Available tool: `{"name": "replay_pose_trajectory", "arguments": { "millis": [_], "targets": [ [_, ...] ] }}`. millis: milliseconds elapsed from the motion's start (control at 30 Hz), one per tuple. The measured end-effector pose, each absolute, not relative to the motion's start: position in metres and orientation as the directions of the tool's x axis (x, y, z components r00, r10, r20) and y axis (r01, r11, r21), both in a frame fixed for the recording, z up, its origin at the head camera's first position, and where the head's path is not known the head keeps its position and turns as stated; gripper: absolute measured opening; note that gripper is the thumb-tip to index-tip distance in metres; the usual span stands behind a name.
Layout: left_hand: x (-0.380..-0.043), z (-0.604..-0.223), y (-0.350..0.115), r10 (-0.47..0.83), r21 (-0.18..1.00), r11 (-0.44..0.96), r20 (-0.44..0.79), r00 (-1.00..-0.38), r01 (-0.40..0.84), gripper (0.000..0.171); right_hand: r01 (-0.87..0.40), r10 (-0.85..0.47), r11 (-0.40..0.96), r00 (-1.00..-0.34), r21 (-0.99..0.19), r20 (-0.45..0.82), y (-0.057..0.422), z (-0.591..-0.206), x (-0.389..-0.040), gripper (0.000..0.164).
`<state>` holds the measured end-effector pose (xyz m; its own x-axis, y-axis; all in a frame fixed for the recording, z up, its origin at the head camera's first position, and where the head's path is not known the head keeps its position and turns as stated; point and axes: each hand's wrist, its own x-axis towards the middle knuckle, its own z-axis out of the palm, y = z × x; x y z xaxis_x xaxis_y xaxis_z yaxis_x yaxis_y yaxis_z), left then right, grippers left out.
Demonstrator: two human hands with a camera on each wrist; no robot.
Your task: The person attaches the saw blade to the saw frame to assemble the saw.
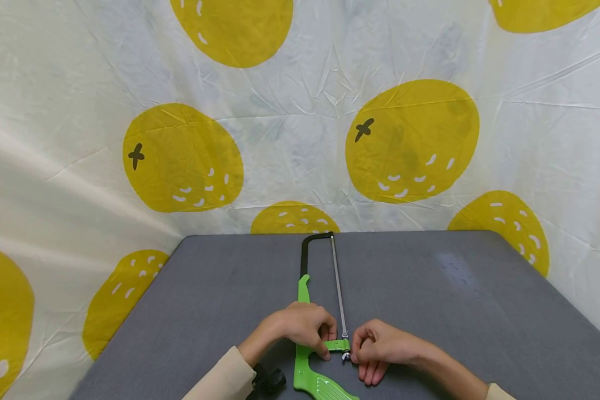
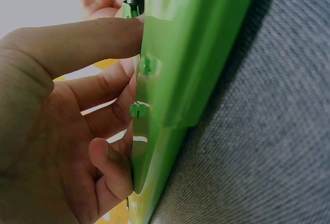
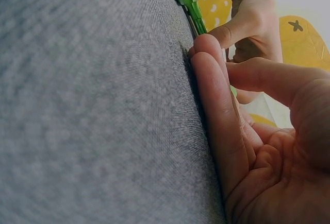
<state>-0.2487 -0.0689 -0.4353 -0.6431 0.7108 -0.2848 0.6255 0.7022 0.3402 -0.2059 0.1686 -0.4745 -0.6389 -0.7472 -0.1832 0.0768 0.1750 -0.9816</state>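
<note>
A hacksaw with a green handle and frame [image 1: 304,364] lies on the grey table, its black bow and metal blade [image 1: 338,289] pointing away. My left hand [image 1: 307,325] grips the green frame near the blade's close end, thumb on one side and fingers on the other. Close up in the left wrist view, the green frame [image 2: 180,54] stands between that hand and the cloth. A small metal wing nut [image 1: 346,356] sticks out at the blade's near end. Right beside it are the thumb and fingertips of my right hand [image 1: 380,350], whose other fingers lie along the table.
The grey cloth-covered table [image 1: 220,289] reaches back to a white curtain [image 1: 300,144] printed with yellow fruit. A black object [image 1: 270,380] shows by the left sleeve. A pale patch [image 1: 452,266] marks the cloth at the back right.
</note>
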Motion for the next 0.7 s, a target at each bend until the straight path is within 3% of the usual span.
{"name": "replay_pose_trajectory", "arguments": {
  "millis": [700],
  "targets": [
    [-0.2485, -0.4354, -0.0696, 0.713, 0.337, 0.700, -0.279, -0.643, 0.630, 0.023, 0.080, -0.752, 0.177, -0.632, -0.981, -0.187, 0.1694, -0.4748, -0.2071, 0.011]
  ]
}}
